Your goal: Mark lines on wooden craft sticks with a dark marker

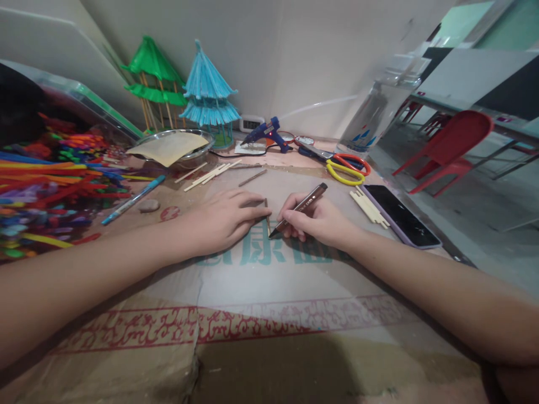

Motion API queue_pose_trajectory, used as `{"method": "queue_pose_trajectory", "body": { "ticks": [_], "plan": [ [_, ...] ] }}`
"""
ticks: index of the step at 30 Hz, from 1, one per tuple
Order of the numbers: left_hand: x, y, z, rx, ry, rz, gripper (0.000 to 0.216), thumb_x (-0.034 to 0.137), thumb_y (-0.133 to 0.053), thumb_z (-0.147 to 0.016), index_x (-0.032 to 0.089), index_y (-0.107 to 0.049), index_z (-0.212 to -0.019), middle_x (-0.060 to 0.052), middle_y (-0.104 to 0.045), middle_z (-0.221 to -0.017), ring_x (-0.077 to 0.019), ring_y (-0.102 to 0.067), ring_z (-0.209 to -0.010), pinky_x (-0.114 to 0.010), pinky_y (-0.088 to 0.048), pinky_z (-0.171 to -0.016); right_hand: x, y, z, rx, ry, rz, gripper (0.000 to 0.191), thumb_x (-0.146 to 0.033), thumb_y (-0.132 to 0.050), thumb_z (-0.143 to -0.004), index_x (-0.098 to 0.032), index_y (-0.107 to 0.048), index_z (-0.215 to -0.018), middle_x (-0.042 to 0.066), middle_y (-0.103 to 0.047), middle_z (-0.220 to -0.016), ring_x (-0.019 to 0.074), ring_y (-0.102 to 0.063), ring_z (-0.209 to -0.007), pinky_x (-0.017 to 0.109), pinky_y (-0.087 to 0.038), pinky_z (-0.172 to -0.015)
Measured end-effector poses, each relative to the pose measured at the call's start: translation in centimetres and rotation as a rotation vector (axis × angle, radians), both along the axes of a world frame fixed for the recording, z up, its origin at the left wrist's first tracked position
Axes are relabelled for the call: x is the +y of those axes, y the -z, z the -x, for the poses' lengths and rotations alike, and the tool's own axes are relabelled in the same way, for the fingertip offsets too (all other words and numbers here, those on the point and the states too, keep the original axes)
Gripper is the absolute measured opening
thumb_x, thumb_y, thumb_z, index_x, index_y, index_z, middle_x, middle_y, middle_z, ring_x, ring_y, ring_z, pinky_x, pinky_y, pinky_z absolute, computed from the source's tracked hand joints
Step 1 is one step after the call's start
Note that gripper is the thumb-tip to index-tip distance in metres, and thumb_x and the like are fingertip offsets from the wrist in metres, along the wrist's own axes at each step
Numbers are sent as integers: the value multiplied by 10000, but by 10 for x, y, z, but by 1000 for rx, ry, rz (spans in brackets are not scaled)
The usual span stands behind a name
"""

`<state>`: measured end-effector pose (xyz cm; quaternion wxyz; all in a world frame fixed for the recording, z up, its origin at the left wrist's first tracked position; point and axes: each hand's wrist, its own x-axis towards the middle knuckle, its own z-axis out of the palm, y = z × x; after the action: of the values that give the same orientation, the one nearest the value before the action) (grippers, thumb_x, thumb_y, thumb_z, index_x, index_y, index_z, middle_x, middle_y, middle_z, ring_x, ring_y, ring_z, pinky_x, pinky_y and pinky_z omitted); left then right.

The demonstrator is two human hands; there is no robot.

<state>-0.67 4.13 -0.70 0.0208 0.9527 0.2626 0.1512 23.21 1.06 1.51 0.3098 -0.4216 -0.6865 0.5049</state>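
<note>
My right hand point(315, 219) is closed around a dark brown marker pen point(301, 210), held at a slant like a pencil. The pen's tip touches or nearly touches the lower end of a thin wooden stick point(268, 227), part of which looks brown. My left hand point(219, 221) lies palm down, its fingertips pinning that stick to the cardboard sheet point(236, 280). Beyond the hands lies another brownish stick point(252, 177). Several pale, bare sticks point(213, 175) are further left, and a short bundle of pale sticks point(367, 206) rests right of my right hand.
Colourful pipe cleaners point(46, 185) heap at the left, near a blue pen point(133, 199). At the back stand green point(154, 84) and blue point(209, 84) pavilion models, a glue gun point(265, 132) and a plastic bottle point(373, 115). Scissors point(346, 168) and a phone point(402, 216) lie right.
</note>
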Motion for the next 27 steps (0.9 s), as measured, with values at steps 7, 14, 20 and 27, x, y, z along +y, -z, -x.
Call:
{"method": "queue_pose_trajectory", "body": {
  "ticks": [7, 14, 20, 27],
  "plan": [
    [0, -1, 0, 11, 5, 1, 435, 235, -373, -995, 244, -583, -1375, -109, -558, -1400, -291, -506, -1288, -529, -419, -1076, 2, -1, 3, -3, 84, -8, 147, -305, -607, -867, -177, -564, -810, -12, -629, -589, 76, -521, -437, 180, -430, -392],
    [0, -1, -1, 9, 7, -5, 419, 250, -368, -1005, 235, -601, -1353, -104, -571, -1388, -291, -512, -1280, -525, -421, -1076, 0, -2, 0, -7, -4, 22, 160, -310, -640, -838, -172, -580, -784, -1, -640, -579, 87, -535, -450, 192, -432, -410],
    [0, -2, 0, 20, 8, 0, 432, 246, -360, -1006, 239, -584, -1375, -98, -561, -1403, -283, -504, -1289, -515, -415, -1086, 0, -2, 2, 6, 45, 0, 156, -318, -634, -844, -177, -578, -806, -7, -637, -593, 88, -534, -455, 193, -441, -405],
    [-1, -5, -1, 38, 0, 8, 431, 256, -347, -1010, 236, -595, -1362, -76, -557, -1424, -271, -497, -1296, -499, -399, -1104, 1, -1, 1, -17, 10, 5, 165, -322, -624, -858, -174, -582, -800, -3, -634, -586, 85, -541, -470, 185, -444, -417]
  ]
}}
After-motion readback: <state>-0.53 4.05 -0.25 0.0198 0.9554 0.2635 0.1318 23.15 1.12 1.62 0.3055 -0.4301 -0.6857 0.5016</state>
